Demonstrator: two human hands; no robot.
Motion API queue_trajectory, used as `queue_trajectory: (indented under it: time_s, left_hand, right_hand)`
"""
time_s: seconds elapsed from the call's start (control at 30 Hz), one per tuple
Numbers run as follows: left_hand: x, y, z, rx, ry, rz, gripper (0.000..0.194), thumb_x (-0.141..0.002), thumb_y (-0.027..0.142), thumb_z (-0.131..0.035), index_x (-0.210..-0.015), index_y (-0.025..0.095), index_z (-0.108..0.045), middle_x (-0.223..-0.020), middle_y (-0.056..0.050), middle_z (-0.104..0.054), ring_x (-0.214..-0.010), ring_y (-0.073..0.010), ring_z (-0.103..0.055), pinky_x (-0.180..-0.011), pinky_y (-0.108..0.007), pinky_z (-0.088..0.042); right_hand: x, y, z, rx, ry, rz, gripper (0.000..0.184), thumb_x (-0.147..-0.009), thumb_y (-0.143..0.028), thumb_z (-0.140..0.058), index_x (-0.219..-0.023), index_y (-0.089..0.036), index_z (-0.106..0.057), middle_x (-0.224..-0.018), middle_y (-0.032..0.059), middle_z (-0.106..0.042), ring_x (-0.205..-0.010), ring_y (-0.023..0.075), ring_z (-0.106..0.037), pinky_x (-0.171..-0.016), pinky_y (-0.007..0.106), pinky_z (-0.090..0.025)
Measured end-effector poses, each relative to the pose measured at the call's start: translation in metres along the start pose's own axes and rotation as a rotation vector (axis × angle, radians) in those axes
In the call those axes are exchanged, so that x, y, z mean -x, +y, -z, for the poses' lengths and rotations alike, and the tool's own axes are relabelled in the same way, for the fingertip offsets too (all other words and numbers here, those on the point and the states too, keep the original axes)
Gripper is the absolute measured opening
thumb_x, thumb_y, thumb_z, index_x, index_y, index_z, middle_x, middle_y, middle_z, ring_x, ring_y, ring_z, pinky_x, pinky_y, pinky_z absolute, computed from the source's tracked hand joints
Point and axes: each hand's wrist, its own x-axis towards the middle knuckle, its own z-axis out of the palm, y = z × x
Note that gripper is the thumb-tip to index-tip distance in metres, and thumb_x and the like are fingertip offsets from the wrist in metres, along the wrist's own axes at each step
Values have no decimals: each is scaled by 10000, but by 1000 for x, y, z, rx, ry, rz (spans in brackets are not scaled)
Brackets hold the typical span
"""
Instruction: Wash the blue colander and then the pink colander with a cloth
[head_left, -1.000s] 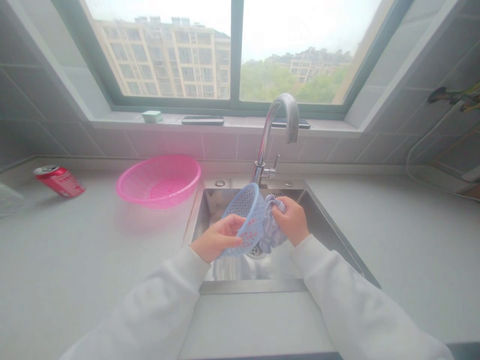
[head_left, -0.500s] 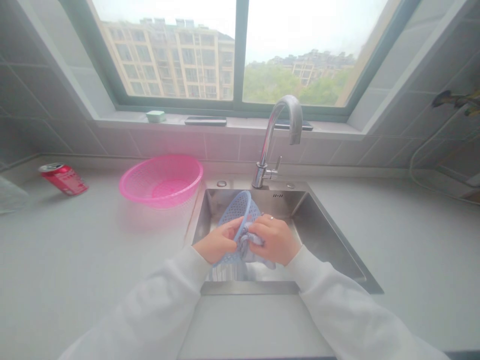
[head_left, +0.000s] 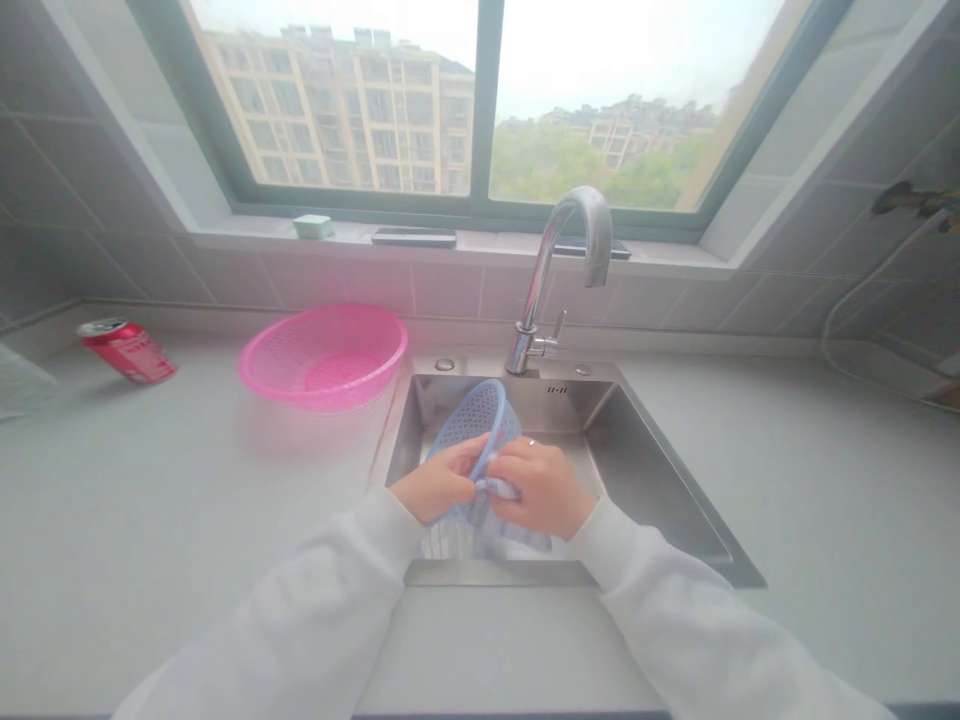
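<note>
Over the steel sink my left hand grips the near rim of a blue perforated plastic basket, which is tipped on its side. My right hand is closed on a pale, bunched cloth and presses it against the basket's rim, close to my left fingers. Part of the cloth hangs below the hand into the sink. Both hands hide the lower part of the basket.
A pink perforated basket stands on the counter left of the sink, with a red can farther left. Behind the sink rises a chrome faucet. A green box-like item rests on the windowsill.
My right hand has shifted slightly left and down with the cloth along the basket's rim. The left hand keeps its grip, and the basket stays tilted.
</note>
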Motion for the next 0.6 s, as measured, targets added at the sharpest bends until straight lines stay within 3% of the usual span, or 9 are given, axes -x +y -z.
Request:
queue_trajectory:
  time_s: [0.1, 0.23, 0.37, 0.47, 0.6]
  left_hand:
    - [0, 4, 3, -18, 9, -3, 875, -495, -34, -516, -1308, 255, -660, -1199, -33, -696, -1083, -214, -619, -864, -267, -463]
    - [3, 8, -3, -56, -91, 19, 862, -507, -16, -508, -1322, 223, -656, -1203, -61, -703, -1116, -252, -622, -956, -341, -452]
    - [6, 7, -11, -69, -183, 98, 882, -545, -25, -517, -1377, 253, -611, -1255, -64, -686, -1121, -249, -623, -952, -359, -448]
    - [5, 4, -10, -53, -160, 71, 877, -551, -30, -523, -1379, 245, -608, -1189, -60, -706, -1093, -240, -635, -913, -331, -458]
    - [1, 2, -3, -4, -49, -13, 868, -507, -42, -512, -1321, 227, -648, -1135, -51, -720, -1077, -240, -640, -867, -288, -474]
  right_hand:
    - [-1, -5, -2, 41, 36, -9, 47, -756, -246, -683, -800, -243, -699, -805, 19, -716, -765, 186, -622, -666, 285, -419]
    - [-3, 23, 6, 46, 188, -283, 109, -804, -250, -625, -859, -236, -718, -841, 35, -731, -818, 205, -651, -732, 306, -458]
    - [-4, 43, 14, 52, 226, -482, 136, -826, -268, -582, -843, -235, -712, -822, 30, -721, -776, 206, -643, -695, 314, -446]
    - [-3, 34, 10, 27, 216, -394, 115, -810, -265, -592, -824, -226, -699, -801, 32, -706, -769, 199, -637, -700, 306, -447]
    - [-3, 6, 1, 35, 134, -109, 35, -764, -243, -632, -768, -230, -665, -765, 23, -685, -748, 183, -608, -700, 289, -437]
